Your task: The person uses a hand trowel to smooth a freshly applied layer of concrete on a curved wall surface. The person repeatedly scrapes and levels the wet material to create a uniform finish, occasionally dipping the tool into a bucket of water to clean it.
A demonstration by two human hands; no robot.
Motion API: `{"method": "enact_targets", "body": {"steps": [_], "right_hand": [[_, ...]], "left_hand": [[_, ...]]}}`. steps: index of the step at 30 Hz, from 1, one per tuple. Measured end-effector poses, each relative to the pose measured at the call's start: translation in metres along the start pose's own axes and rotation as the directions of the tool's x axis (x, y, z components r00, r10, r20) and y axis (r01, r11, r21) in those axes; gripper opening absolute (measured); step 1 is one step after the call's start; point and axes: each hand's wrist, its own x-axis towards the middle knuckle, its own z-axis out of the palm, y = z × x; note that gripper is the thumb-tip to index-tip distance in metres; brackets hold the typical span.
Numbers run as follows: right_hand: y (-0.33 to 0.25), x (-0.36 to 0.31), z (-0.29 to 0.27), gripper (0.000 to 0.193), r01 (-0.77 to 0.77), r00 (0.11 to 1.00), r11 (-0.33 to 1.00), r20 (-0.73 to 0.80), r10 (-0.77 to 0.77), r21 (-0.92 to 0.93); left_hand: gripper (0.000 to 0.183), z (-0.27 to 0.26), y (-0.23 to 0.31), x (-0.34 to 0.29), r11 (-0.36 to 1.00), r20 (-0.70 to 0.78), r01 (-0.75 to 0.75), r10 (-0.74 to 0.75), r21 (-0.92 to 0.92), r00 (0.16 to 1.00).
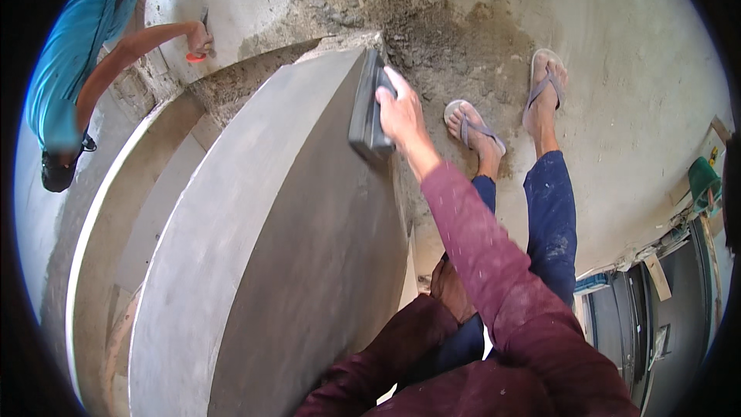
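Observation:
My right hand (403, 117) grips a dark grey plastering float (369, 112), its long flat face laid against the upper end of a grey plastered wall (316, 208). The float reaches the wall's far edge, beside rough, crumbly mortar. Smooth plaster covers both the darker side face and the lighter top band (208, 185). In shadow by my legs, my left hand (452, 290) rests near my knee; its fingers are mostly hidden, so I cannot tell whether it is open or closed.
At the upper left, a person in a blue shirt (69, 54) holds a small tool with an orange-red handle (195, 57). A second curved wall (116, 177) runs beside mine. Mortar crumbs lie on the concrete floor (633, 108). A green bucket (703, 179) and boards stand far right.

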Motion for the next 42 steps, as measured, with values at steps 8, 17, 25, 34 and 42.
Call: {"method": "enact_targets", "body": {"steps": [8, 17, 25, 34, 42], "right_hand": [[0.01, 0.012, 0.0, 0.053, -0.088, 0.996, 0.995, 0.017, 0.089, -0.035], [0.001, -0.04, 0.003, 0.051, 0.178, 0.983, 0.981, 0.025, -0.18, 0.081], [-0.044, -0.128, -0.011, 0.053, 0.363, 0.929, 0.926, 0.034, -0.368, 0.1], [-0.034, -0.122, -0.03, 0.058, 0.356, 0.932, 0.925, -0.129, -0.34, 0.131], [-0.065, -0.132, -0.011, 0.06, 0.292, 0.952, 0.94, 0.041, -0.303, 0.177]], "left_hand": [[0.046, 0.007, -0.011, -0.016, 0.999, 0.031, -0.016, 0.016, 0.03, 0.999], [0.046, 0.008, -0.011, -0.01, 0.996, 0.157, 0.072, -0.063, -0.053, 0.986], [0.048, 0.085, -0.082, -0.05, 0.988, 0.248, 0.033, 0.006, -0.153, 0.969], [0.051, 0.033, -0.038, -0.037, 0.996, 0.02, -0.084, 0.084, 0.035, 0.996], [0.054, 0.033, -0.058, -0.035, 0.977, 0.19, -0.19, 0.169, 0.098, 0.967]]}}
